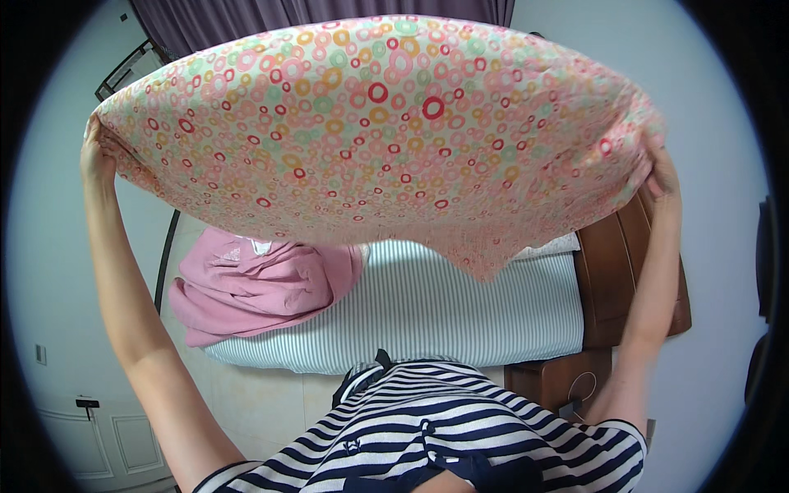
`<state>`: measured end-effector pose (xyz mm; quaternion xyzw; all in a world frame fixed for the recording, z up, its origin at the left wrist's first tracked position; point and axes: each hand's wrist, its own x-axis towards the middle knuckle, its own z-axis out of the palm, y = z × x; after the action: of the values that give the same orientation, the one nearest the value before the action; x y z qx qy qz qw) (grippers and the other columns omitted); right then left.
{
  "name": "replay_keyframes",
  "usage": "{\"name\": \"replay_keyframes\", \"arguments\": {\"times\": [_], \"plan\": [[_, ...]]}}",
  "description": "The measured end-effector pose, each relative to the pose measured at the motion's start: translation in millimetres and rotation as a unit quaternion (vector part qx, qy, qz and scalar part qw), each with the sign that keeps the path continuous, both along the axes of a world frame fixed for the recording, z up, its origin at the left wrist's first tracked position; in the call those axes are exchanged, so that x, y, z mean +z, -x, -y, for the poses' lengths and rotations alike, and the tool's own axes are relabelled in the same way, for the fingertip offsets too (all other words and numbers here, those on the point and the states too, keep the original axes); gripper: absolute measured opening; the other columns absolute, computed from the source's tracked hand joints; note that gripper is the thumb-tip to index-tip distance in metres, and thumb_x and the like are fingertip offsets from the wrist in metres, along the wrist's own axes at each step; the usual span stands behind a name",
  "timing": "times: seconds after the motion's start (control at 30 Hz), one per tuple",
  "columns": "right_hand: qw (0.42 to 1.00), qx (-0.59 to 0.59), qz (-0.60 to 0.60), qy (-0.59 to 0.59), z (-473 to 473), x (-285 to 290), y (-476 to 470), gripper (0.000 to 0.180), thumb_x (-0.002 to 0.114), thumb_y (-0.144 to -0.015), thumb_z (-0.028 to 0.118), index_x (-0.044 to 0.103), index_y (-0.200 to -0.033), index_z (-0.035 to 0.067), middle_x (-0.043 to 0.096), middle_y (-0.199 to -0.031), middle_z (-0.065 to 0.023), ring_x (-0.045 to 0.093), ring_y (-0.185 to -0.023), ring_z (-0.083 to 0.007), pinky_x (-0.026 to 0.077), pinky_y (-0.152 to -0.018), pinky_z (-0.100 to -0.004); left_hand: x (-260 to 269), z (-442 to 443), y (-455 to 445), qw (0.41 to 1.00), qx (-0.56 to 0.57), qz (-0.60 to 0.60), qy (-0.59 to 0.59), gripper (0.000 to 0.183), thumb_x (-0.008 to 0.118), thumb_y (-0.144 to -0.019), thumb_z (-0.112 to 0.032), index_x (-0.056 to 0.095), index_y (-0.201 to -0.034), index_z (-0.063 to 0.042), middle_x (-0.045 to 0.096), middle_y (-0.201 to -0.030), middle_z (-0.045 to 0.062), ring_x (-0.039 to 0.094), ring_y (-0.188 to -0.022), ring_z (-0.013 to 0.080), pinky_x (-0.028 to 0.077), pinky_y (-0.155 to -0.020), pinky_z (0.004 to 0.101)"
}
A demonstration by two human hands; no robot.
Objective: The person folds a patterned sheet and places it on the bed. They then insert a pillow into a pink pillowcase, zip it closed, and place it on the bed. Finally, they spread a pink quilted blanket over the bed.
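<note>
A large cloth printed with pink, red, orange and green rings is stretched in the air between my raised arms. My left hand grips its left end, fingers closed on the bunched fabric. At the right end, my right hand holds another gathered part of it, slightly blurred. One pointed corner of the cloth hangs down at the lower middle. Below lies a bed with a striped sheet. A crumpled pink blanket rests on its left end. The far side of the bed is hidden behind the cloth.
A brown wooden headboard stands at the bed's right end, with a wooden nightstand and a looped white cable near it. Part of a pale pillow shows under the cloth. Purple curtains hang at the back.
</note>
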<state>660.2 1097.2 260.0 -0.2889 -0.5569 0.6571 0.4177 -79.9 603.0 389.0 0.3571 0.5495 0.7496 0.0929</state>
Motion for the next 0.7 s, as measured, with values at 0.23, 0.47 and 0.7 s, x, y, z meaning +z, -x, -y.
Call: {"name": "replay_keyframes", "arguments": {"times": [0.23, 0.47, 0.7], "plan": [[0.990, -0.079, 0.063, -0.096, 11, 69, -48, 0.040, 0.050, -0.086, 0.026, 0.047, -0.116, -0.001, 0.052, -0.114, -0.0063, 0.050, -0.102, -0.0128, 0.038, -0.089, -0.0266, -36, -25, -56, 0.950, 0.204, -0.158, 0.176, 0.029, 0.054, -0.084, -0.028, 0.062, -0.091, -0.001, 0.063, -0.080, 0.007, 0.057, -0.073, 0.0089, 0.045, -0.065, 0.0227], [0.962, -0.086, 0.222, -0.133, 62, 107, -47, 0.034, 0.047, -0.088, 0.025, 0.052, -0.109, -0.002, 0.058, -0.102, -0.0084, 0.057, -0.086, -0.0125, 0.046, -0.076, -0.0272, -89, -23, -58, 0.856, 0.111, -0.102, 0.494, 0.037, 0.055, -0.082, -0.035, 0.060, -0.089, 0.001, 0.063, -0.078, 0.007, 0.056, -0.066, 0.0101, 0.044, -0.061, 0.0243], [0.902, -0.281, 0.301, -0.131, -39, 69, -50, 0.027, 0.059, -0.079, 0.023, 0.060, -0.089, -0.002, 0.061, -0.082, -0.0066, 0.056, -0.076, -0.0149, 0.046, -0.066, -0.0285, -150, -125, -39, 0.944, -0.119, 0.223, 0.213, 0.022, 0.051, -0.085, -0.028, 0.057, -0.080, -0.007, 0.060, -0.075, 0.003, 0.058, -0.066, 0.0147, 0.047, -0.063, 0.0298]]}}
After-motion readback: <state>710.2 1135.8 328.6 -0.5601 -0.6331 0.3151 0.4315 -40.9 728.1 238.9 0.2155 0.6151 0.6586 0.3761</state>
